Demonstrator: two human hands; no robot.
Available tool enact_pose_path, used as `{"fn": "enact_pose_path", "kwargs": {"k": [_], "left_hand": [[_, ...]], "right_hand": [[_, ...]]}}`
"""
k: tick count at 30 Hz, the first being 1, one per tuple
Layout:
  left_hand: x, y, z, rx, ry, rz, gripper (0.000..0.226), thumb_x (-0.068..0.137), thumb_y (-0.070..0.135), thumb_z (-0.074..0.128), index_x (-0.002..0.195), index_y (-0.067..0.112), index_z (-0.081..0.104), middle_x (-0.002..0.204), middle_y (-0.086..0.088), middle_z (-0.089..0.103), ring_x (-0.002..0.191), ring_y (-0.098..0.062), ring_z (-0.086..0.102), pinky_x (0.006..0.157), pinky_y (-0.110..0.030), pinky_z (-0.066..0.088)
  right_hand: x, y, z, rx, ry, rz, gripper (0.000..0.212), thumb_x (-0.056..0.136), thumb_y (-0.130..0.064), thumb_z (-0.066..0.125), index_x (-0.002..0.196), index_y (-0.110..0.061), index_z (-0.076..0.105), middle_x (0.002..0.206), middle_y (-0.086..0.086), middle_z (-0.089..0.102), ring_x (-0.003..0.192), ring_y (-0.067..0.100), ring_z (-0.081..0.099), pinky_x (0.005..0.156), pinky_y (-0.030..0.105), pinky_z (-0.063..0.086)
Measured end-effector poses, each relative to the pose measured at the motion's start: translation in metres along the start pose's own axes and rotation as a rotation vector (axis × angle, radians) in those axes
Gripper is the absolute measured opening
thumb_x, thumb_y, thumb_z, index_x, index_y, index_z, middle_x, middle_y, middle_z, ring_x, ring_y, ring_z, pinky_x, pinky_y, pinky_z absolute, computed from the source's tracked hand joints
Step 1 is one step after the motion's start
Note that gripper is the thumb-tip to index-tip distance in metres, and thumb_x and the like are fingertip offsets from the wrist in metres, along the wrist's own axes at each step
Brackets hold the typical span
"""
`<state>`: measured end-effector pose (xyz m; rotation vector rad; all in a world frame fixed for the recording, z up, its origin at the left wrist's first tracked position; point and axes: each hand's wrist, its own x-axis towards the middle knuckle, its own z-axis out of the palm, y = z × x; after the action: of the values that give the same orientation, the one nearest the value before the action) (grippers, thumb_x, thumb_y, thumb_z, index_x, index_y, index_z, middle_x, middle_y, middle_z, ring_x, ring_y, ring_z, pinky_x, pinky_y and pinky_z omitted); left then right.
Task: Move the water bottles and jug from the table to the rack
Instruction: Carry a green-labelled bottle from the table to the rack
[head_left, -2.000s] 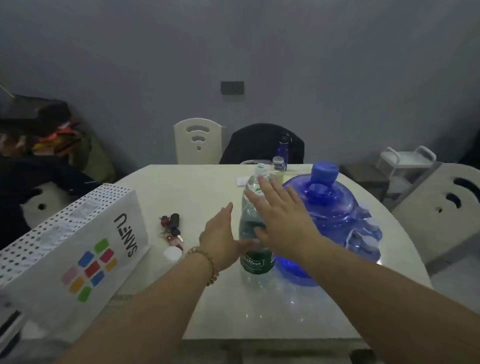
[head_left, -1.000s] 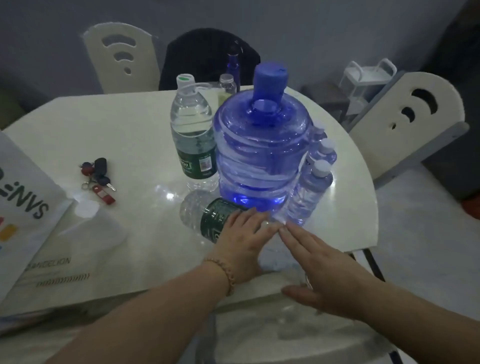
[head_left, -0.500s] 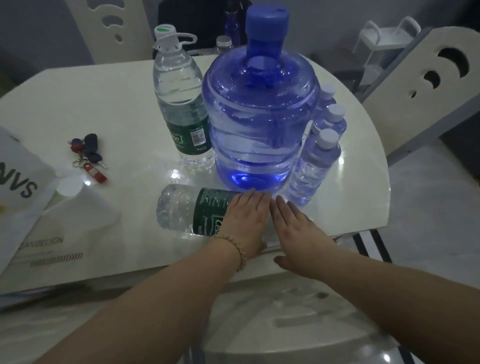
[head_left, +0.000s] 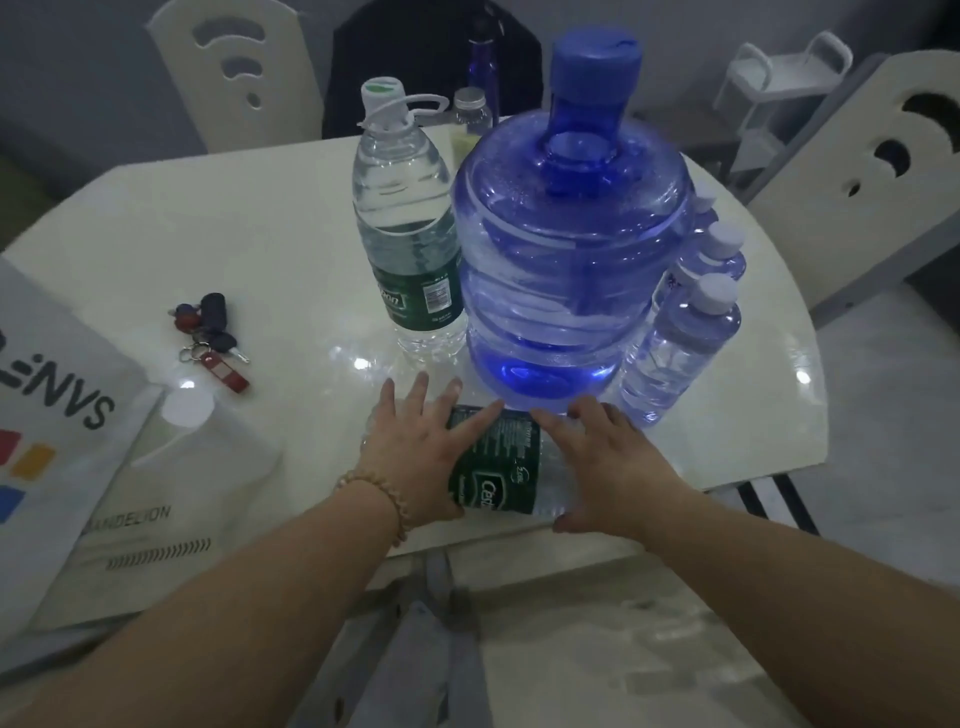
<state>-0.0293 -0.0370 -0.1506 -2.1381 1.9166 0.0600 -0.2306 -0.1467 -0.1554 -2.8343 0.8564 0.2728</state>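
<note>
A large water bottle with a green label (head_left: 493, 467) lies on its side near the front edge of the white table (head_left: 260, 234). My left hand (head_left: 415, 447) covers its left part and my right hand (head_left: 608, 457) its right part, thumbs curled round the front. Just behind stands the big blue jug (head_left: 566, 270) with a blue cap. An upright green-label bottle (head_left: 410, 234) touches the jug's left side. Small clear bottles (head_left: 680, 343) stand in a row on the jug's right.
A bunch of keys (head_left: 213, 338) and a white paper bag (head_left: 52, 415) lie at the left. Two small bottles (head_left: 470, 111) stand behind the jug. Cream chairs (head_left: 234, 67) (head_left: 857, 182) ring the table. A white cart (head_left: 779, 67) stands at the back right.
My hands have spread apart along the lying bottle; its label now shows between them. The right hand has moved from the table edge onto the bottle's right end.
</note>
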Motion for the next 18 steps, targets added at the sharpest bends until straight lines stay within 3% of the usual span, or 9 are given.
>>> {"fn": "enact_pose_path", "kwargs": {"k": [4,9,13,18], "left_hand": [[-0.004,-0.001,0.005,-0.049,0.070,0.033,0.110,0.067,0.071,0.062,0.140,0.046,-0.016,0.152,-0.011,0.022,0.136,-0.036,0.023,0.111,-0.056,0.017],[-0.001,-0.004,0.005,-0.083,0.143,0.084,0.099,0.068,0.066,0.062,0.140,0.043,-0.003,0.138,-0.005,0.038,0.123,-0.027,0.037,0.105,-0.048,0.029],[-0.007,0.013,-0.004,-0.137,0.151,0.089,0.098,0.066,0.068,0.059,0.140,0.043,0.000,0.134,-0.004,0.043,0.118,-0.026,0.043,0.100,-0.046,0.035],[-0.010,0.056,-0.046,-0.122,0.239,0.157,0.099,0.054,0.066,0.062,0.139,0.041,0.018,0.116,-0.005,0.057,0.100,-0.028,0.054,0.087,-0.042,0.041]], "right_hand": [[-0.002,-0.001,0.007,0.043,-0.029,0.007,0.134,0.053,-0.059,0.082,0.140,-0.048,-0.019,0.157,0.005,0.008,0.140,0.029,0.020,0.111,0.046,0.026],[-0.001,-0.001,0.001,0.011,0.002,0.000,0.123,0.055,-0.054,0.081,0.143,-0.044,-0.005,0.146,0.000,0.031,0.121,0.025,0.042,0.098,0.041,0.042],[-0.018,0.011,-0.016,-0.035,-0.020,-0.018,0.119,0.055,-0.055,0.078,0.145,-0.041,0.001,0.139,0.001,0.039,0.115,0.027,0.046,0.092,0.039,0.045],[-0.076,0.039,-0.055,-0.092,0.015,0.009,0.115,0.058,-0.060,0.074,0.144,-0.041,0.001,0.134,-0.002,0.041,0.111,0.022,0.047,0.086,0.037,0.048]]}}
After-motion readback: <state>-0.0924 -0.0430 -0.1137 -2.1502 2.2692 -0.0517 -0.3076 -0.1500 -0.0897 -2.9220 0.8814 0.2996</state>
